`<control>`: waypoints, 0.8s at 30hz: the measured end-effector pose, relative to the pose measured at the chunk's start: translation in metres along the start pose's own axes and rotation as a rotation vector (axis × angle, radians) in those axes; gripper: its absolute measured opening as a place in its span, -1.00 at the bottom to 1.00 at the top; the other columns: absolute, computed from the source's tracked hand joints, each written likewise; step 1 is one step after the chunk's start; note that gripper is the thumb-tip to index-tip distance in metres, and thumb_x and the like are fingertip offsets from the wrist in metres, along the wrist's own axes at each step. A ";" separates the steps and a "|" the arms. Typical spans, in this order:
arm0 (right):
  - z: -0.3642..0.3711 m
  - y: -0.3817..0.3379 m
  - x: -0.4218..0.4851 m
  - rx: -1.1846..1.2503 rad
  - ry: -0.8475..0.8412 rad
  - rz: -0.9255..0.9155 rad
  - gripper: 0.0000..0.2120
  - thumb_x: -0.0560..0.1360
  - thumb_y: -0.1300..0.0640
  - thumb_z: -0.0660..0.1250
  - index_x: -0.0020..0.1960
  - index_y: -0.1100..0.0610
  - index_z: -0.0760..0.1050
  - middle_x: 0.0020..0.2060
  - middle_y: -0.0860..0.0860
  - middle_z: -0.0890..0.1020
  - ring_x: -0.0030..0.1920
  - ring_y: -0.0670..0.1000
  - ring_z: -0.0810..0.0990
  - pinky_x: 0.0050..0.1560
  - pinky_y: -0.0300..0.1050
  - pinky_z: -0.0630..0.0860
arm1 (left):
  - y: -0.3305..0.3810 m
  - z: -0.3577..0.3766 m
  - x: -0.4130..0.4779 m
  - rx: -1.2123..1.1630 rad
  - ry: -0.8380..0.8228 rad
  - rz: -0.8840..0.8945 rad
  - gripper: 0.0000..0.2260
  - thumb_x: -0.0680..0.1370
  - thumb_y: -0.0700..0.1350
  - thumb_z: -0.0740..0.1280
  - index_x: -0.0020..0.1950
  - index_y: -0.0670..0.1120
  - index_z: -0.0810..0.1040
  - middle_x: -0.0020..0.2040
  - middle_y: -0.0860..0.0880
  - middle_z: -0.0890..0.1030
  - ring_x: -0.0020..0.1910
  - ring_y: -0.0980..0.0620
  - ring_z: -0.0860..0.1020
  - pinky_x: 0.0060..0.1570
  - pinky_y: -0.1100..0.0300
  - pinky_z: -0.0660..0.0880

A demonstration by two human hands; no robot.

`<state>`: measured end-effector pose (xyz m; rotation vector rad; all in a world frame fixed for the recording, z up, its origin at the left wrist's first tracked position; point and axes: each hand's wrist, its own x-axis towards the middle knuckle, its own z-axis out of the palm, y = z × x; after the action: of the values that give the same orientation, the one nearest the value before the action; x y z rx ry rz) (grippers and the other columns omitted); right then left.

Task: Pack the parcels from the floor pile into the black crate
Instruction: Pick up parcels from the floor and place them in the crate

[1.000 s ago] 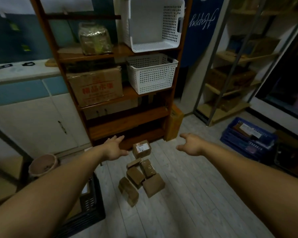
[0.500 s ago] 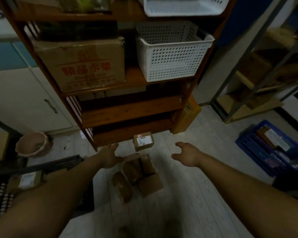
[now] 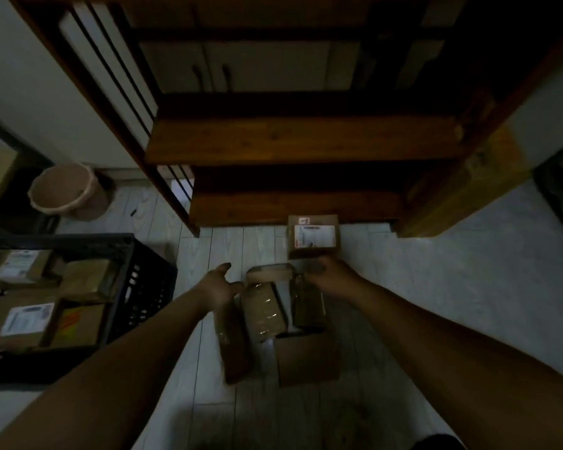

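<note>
While both arms stretch down to the floor pile (image 3: 273, 319), the left hand (image 3: 220, 287) hangs spread and empty beside the taped parcel (image 3: 264, 311), ready to flank it. The right hand (image 3: 330, 276) curls over the dark parcel (image 3: 307, 308); whether it grips, I cannot tell. Both parcels run lengthwise away from the person, toward the shelf unit (image 3: 303, 141), and the black crate (image 3: 143, 287) waits close on the left, already part-filled.

Brown taped parcels (image 3: 264, 308) lie clustered on the floor; right of them nothing, left the black crate (image 3: 143, 287) holds several more.
</note>
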<state>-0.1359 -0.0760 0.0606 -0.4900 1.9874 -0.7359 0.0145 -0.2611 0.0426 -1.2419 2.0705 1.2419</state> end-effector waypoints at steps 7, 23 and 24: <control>0.078 0.086 0.144 0.035 0.109 0.056 -0.54 0.60 0.00 0.17 0.45 -0.01 0.13 0.18 0.09 0.45 0.16 0.06 0.47 0.22 0.11 0.42 | -0.054 0.074 0.144 -0.223 0.077 0.002 -0.25 0.48 0.13 0.34 0.54 0.04 -0.01 0.50 -0.16 0.23 0.43 -0.19 0.26 0.36 -0.08 0.20; 0.080 0.040 0.080 0.269 0.126 0.099 -0.73 0.58 0.13 0.20 0.28 0.02 0.40 0.20 0.03 0.52 0.15 0.00 0.49 0.22 0.04 0.43 | -0.036 0.043 0.061 -0.573 -0.124 -0.154 -0.61 0.53 -0.26 0.30 0.35 -0.26 0.34 0.08 -0.23 0.57 0.01 -0.13 0.59 -0.11 0.05 0.62; 0.075 0.021 0.058 0.274 0.107 0.117 -0.67 0.57 0.16 0.20 0.33 0.01 0.36 0.22 0.03 0.51 0.17 0.02 0.48 0.21 0.04 0.44 | -0.032 0.030 0.038 -0.585 -0.152 -0.161 -0.62 0.53 -0.28 0.30 0.33 -0.26 0.37 0.05 -0.22 0.59 -0.04 -0.10 0.61 -0.13 0.06 0.62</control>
<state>-0.1000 -0.1176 -0.0192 -0.1731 1.9556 -0.9589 0.0196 -0.2604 -0.0148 -1.4594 1.5088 1.8711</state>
